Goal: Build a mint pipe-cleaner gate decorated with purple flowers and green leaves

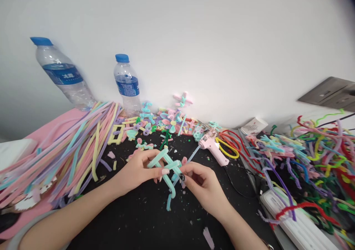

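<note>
Mint-green pipe cleaners (168,181), bent and crossed into a small lattice shape, are held up between my two hands over the black tabletop. My left hand (140,170) pinches the shape at its left side, thumb in front. At the right end, my right hand (200,181) has its thumb and fingertips closed on the shape's edge. A bluer strand end hangs below. Behind my right fingers a pink bit shows partly. Just beyond lies a pink hot glue gun (215,148) with a pale glue stick (194,153) pointing toward my hands.
Long pastel pipe cleaners (83,143) lie heaped at left. Two water bottles (127,85) stand by the wall. Small finished pipe-cleaner pieces (172,120) line the back. At right are a tangled colourful pile (313,161), a white power strip (296,220) and red cords (241,146).
</note>
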Demonstrator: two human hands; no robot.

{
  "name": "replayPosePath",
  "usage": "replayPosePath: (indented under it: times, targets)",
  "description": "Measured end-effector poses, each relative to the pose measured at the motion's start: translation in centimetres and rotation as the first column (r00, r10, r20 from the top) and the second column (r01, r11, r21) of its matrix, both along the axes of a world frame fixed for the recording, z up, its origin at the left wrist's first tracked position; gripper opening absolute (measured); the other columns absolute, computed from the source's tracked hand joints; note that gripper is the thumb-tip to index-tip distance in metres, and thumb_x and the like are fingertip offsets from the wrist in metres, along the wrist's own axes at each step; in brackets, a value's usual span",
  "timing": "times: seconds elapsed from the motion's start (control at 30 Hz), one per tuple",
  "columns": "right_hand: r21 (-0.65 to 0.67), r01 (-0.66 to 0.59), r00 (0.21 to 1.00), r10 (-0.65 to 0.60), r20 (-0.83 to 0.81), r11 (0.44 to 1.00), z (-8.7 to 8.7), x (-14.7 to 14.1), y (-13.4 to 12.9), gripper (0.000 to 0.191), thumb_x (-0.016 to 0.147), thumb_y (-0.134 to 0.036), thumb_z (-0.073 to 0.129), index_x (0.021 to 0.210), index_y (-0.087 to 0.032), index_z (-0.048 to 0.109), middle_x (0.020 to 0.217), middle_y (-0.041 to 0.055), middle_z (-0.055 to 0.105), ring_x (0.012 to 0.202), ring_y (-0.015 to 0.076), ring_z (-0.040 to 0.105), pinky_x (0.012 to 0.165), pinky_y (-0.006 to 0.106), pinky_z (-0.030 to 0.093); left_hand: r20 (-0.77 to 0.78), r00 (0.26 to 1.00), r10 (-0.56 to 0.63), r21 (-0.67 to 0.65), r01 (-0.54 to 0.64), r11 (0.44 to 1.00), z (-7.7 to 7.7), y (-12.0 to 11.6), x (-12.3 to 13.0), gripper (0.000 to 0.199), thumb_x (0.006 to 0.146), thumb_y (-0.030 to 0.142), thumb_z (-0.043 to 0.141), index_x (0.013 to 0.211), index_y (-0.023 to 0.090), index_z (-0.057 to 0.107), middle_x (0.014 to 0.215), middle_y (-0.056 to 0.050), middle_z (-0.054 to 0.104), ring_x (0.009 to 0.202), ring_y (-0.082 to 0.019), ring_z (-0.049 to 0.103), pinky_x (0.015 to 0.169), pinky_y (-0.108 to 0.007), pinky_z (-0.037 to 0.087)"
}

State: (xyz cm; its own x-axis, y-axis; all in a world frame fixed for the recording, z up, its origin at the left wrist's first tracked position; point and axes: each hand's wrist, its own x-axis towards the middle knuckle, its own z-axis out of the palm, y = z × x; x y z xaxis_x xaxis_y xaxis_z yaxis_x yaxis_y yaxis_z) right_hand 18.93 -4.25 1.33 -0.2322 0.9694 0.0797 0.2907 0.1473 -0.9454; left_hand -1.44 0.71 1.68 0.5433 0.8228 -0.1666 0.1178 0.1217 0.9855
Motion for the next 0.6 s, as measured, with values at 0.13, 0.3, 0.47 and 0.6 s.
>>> replayPosePath:
  times: [0.13,0.3,0.47,0.6]
  targets:
    - [-0.148,-0.014,0.997,0.003,-0.072,0.989,-0.30,-0.11,0.02,0.015,0.083,-0.026,0.057,0.085,-0.017,0.069,0.057,-0.0042,0.045,0.053,0.0093,0.037,0.055,0.023,0.037,0.033,0.999,-0.002,-0.061,0.004,0.998,-0.45,0.05,0.08,0.016,0.076,0.031,0.066,0.077,0.017,0.060,0.063,0.004,0.052,0.056,-0.011,0.052,0.052,-0.021,0.045]
    - [-0.224,-0.038,0.993,0.012,-0.120,0.974,-0.60,-0.11,0.14,0.016,0.082,-0.029,0.060,0.085,-0.016,0.069,0.060,-0.0033,0.048,0.055,0.0092,0.036,0.053,0.023,0.032,0.036,0.999,-0.014,-0.109,0.018,0.994,-0.45,-0.11,0.16,0.018,0.076,0.034,0.066,0.077,0.017,0.063,0.064,0.003,0.050,0.056,-0.010,0.048,0.051,-0.020,0.042]
    - [-0.261,-0.105,0.977,0.050,-0.207,0.959,-0.93,-0.03,0.31,0.021,0.079,-0.035,0.064,0.085,-0.016,0.068,0.059,-0.0032,0.048,0.053,0.0084,0.036,0.050,0.022,0.030,0.036,0.998,-0.042,-0.140,0.047,0.989,-0.59,-0.14,0.16,0.026,0.075,0.041,0.065,0.078,0.016,0.062,0.065,0.003,0.050,0.056,-0.010,0.046,0.050,-0.020,0.041]
    - [-0.359,-0.146,0.943,0.020,-0.333,0.922,-0.58,-0.29,0.22,0.028,0.077,-0.042,0.065,0.081,-0.015,0.063,0.054,-0.0057,0.043,0.044,0.0049,0.030,0.042,0.019,0.021,0.020,0.995,-0.100,-0.169,0.102,0.980,-0.65,-0.25,0.30,0.025,0.073,0.039,0.069,0.076,0.015,0.062,0.061,0.004,0.049,0.053,-0.009,0.048,0.049,-0.020,0.041]
